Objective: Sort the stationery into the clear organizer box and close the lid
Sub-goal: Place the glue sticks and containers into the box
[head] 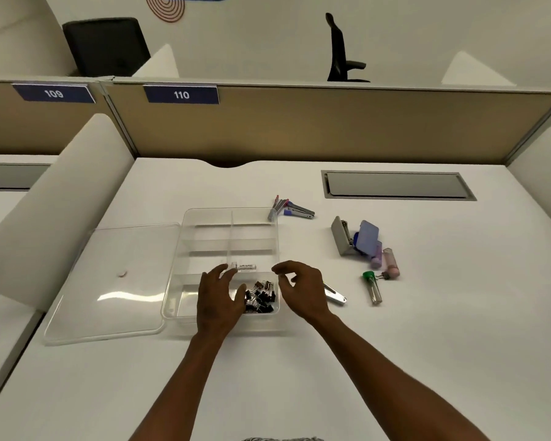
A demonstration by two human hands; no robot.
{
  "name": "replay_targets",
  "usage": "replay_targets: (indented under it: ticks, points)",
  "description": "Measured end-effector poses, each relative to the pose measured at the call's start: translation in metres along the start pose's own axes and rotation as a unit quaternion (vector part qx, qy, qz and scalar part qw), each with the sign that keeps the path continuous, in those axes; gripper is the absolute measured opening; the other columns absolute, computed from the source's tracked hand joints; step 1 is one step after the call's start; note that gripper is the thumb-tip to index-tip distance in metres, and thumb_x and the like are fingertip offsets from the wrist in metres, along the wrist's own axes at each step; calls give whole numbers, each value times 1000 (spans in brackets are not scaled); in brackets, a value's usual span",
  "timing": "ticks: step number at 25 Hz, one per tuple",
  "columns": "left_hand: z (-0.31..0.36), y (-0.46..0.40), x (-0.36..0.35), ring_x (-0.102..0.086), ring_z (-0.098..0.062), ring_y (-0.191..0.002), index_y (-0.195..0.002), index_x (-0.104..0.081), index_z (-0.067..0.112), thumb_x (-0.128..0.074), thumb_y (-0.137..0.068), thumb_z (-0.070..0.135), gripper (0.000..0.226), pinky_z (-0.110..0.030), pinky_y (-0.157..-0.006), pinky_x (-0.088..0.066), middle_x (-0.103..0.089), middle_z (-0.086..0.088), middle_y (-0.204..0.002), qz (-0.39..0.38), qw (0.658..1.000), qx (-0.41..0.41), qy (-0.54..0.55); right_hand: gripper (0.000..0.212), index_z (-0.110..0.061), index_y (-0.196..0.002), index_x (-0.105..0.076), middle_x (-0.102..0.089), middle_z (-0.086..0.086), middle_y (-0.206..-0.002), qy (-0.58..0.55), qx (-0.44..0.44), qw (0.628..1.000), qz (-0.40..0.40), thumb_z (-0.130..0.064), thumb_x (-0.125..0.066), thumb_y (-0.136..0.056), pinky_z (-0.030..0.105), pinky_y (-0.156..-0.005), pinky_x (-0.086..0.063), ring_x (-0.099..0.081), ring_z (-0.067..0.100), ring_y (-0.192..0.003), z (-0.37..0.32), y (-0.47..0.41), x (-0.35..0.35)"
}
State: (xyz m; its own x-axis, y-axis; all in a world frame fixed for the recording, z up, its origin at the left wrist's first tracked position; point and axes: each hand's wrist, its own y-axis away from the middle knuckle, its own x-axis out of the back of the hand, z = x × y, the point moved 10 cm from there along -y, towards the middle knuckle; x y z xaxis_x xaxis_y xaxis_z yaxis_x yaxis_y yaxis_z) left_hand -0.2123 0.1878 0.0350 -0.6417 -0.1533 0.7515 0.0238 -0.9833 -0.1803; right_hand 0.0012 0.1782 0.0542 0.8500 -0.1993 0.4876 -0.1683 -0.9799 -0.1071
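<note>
White table (395, 329), cubicle partition behind it, desk labels 109 (54, 93) and 110 (181, 95) on the partition.

Clear organizer box (185, 249) sits near the table's middle, open, divided into compartments. Its lid (115, 281) lies flat on the table, touching the box's left side.

Inside the box: a heap of black binder clips (261, 297) in the near right compartment. One compartment farther back, a small clear tube with a printed label (245, 266) lies on its side against the centre divider. Other compartments show nothing I can make out.

Left hand (220, 300) hangs over the box's near edge, fingers spread and relaxed, holding nothing; fingertips close to the binder clips, contact cannot be told. Right hand (299, 291) hovers at the box's near right corner, fingers loosely curved, thumb and forefinger close together; nothing visible between them.

Loose stationery on the table, right of the box:
- A silver metal tool (336, 295), partly hidden under the right hand.
- Green-capped clear tube (372, 286), well right of the box, a small binder clip (385, 275) beside its cap.
- Pink tube (392, 262) and a purple one (377, 257) just beyond.
- Grey stapler (339, 237), opened, touching a blue rounded case (368, 238).
- By the box's far right corner, a bundle of pens or markers (279, 205) and a blue-and-silver stapler (301, 211).

Grey cable hatch (395, 185) is set into the table's far right. Two black office chairs (105, 46) beyond the partition.
</note>
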Motion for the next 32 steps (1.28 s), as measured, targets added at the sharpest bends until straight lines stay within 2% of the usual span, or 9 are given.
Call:
replay_targets:
  ticks: [3, 6, 11, 16, 20, 22, 24, 28, 32]
  points:
    - [2, 0, -1, -45, -28, -132, -123, -65, 14, -74, -84, 23, 42, -45, -119, -26, -56, -7, -135, 2, 1000, 11, 2, 21, -25, -90, -77, -75, -17, -87, -5, -26, 999, 38, -9, -65, -83, 17, -71, -53, -68, -3, -84, 29, 14, 32]
    - [14, 5, -2, -44, -27, -131, -119, -67, 12, -75, -83, 20, 38, -47, -116, -31, -57, -7, -132, 27, 999, -8, 18, 16, -23, -91, -77, -75, -12, -88, 12, -78, 994, 74, -11, -70, -83, 28, -79, -57, -69, 2, -83, 64, 25, 67]
    - [48, 10, -4, -51, -26, -127, -111, -71, 12, -75, -81, 10, 30, -47, -109, -41, -61, -4, -123, 65, 995, -44, 59, 34, -19, -113, -70, -67, 7, -112, 211, -120, 956, 162, -16, -74, -79, 38, -91, -48, -59, 29, -108, 102, 32, 137]
    - [89, 15, -20, -49, -26, -130, -107, -72, 12, -73, -83, 9, 24, -50, -103, -46, -62, -5, -123, 67, 991, -79, 89, 49, -20, -127, -58, -60, 12, -122, 242, -230, 935, 118, -29, -73, -81, 43, -92, -50, -55, 34, -113, 143, 39, 153]
    - [122, 24, -34, -51, -18, -126, -100, -73, 15, -71, -84, 11, 17, -24, -106, -38, -65, 1, -113, 70, 985, -125, 92, 42, -22, -126, -61, -65, 9, -114, 199, -260, 937, 120, -25, -70, -84, 38, -87, -49, -61, 30, -107, 156, 41, 154]
    - [133, 30, -41, -55, -15, -118, -96, -73, 15, -71, -85, 11, 13, -21, -100, -42, -67, 3, -104, 68, 982, -145, 97, 39, -21, -122, -66, -70, 6, -110, 164, -270, 939, 135, -25, -72, -84, 36, -88, -50, -66, 28, -101, 156, 40, 154]
    - [145, 35, -50, -62, -11, -104, -96, -72, 19, -69, -87, 16, 11, -24, -88, -49, -68, 7, -98, 53, 979, -162, 113, 34, -23, -115, -70, -74, 0, -101, 60, -283, 946, 147, -28, -75, -82, 36, -87, -55, -69, 22, -91, 154, 44, 149]
    - [151, 35, -78, -68, -2, -84, -106, -72, 26, -69, -88, 32, 18, -24, -69, -57, -71, 15, -95, -38, 971, -73, 224, 28, -37, -103, -72, -74, -5, -85, -140, -249, 955, 79, -28, -81, -78, 34, -70, -57, -70, 17, -79, 124, 47, 114]
    - [143, 34, -79, -69, 6, -79, -122, -63, 35, -72, -86, 37, 37, -9, -64, -53, -69, 35, -89, -80, 963, -17, 258, 25, -43, -102, -72, -75, -6, -87, -174, -170, 970, -9, -39, -76, -78, 32, -74, -60, -72, 13, -82, 76, 44, 79]
